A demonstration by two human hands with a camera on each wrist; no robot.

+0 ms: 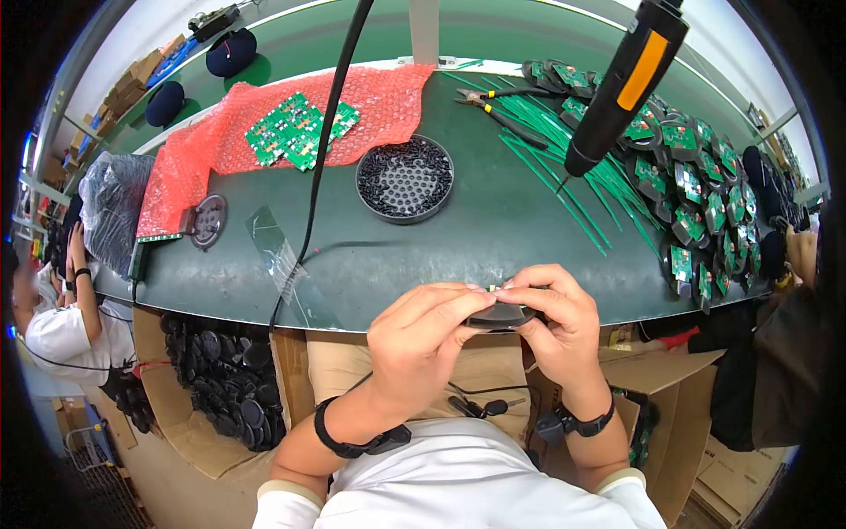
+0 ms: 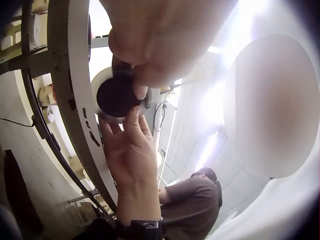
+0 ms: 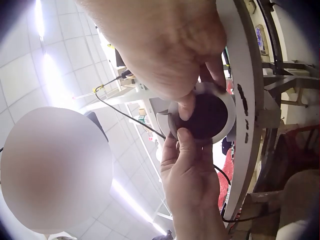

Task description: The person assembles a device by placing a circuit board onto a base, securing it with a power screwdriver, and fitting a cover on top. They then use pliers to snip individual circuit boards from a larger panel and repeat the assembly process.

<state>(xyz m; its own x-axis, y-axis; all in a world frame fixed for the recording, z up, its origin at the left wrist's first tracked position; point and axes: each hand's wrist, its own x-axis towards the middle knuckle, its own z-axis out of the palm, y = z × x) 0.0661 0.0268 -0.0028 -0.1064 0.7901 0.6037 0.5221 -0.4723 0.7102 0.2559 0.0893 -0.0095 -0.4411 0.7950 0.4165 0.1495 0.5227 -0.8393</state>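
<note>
A round black plastic casing [image 1: 499,316] is held at the front edge of the green-topped table. My left hand [image 1: 423,331] grips its left side, thumb beneath and fingers over the top. On the right side, my right hand [image 1: 560,322] pinches it the same way. Fingertips of both hands meet at the casing's far edge, where a small bit of green shows. Both wrist views see the dark round face [image 2: 117,97] from below, with thumbs pressed on it. The casing's upper side is mostly hidden by my fingers.
A power screwdriver [image 1: 626,88] hangs over the table. A round dish [image 1: 405,218] holds small black parts. Green circuit boards [image 1: 295,132] lie on red bubble wrap [image 1: 189,145]. Green strips [image 1: 564,141], pliers [image 1: 511,123] and many board-fitted casings [image 1: 696,194] are at right. A carton [image 1: 176,414] of black parts stands below left.
</note>
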